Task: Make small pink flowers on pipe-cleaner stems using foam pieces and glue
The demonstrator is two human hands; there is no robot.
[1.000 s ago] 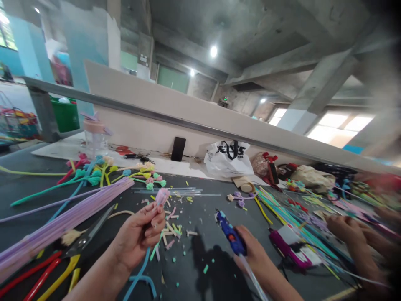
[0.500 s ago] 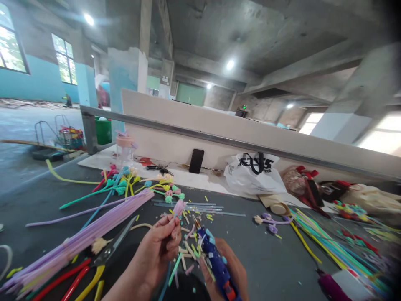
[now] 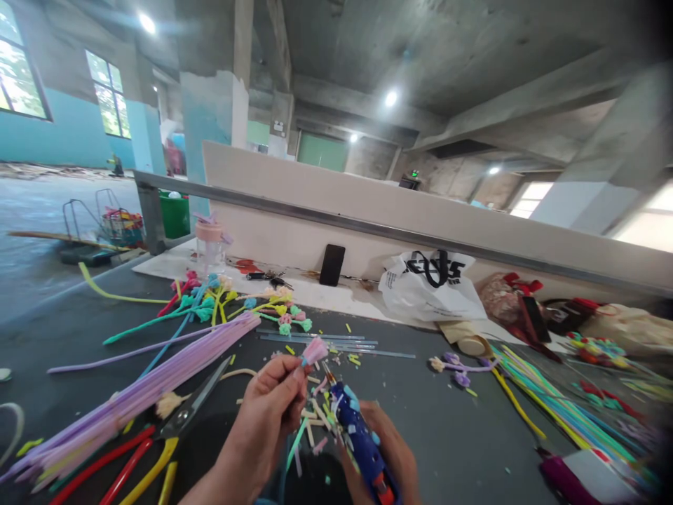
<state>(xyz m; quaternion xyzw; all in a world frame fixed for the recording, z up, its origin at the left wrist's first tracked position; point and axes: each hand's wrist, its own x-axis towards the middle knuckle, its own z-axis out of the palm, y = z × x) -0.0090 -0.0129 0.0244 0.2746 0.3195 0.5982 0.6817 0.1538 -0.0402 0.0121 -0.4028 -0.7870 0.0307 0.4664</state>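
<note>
Between the thumb and fingers of my left hand [image 3: 273, 400] is a small pink fuzzy flower head [image 3: 315, 349] with a bit of blue at its base. My right hand [image 3: 386, 449] is wrapped round a dark blue hot glue gun [image 3: 360, 435] with light blue blobs on its body. The gun's metal nozzle points up and left, close to the pink flower head; I cannot tell whether they touch. Cut bits of pipe cleaner [image 3: 315, 417] lie scattered below and between my hands.
At left lie a lilac pipe cleaner bundle [image 3: 173, 379], scissors [image 3: 184, 421] and fuzzy flowers [image 3: 210, 305]. Clear glue sticks [image 3: 336, 344] lie beyond my hands. A phone [image 3: 332, 265] and a white bag [image 3: 431, 287] stand by the partition. More pipe cleaners [image 3: 547, 393] lie at right.
The pink flower head has tilted right, toward the glue gun's nozzle, and my left hand has turned with it. The glue gun stays nearly in place.
</note>
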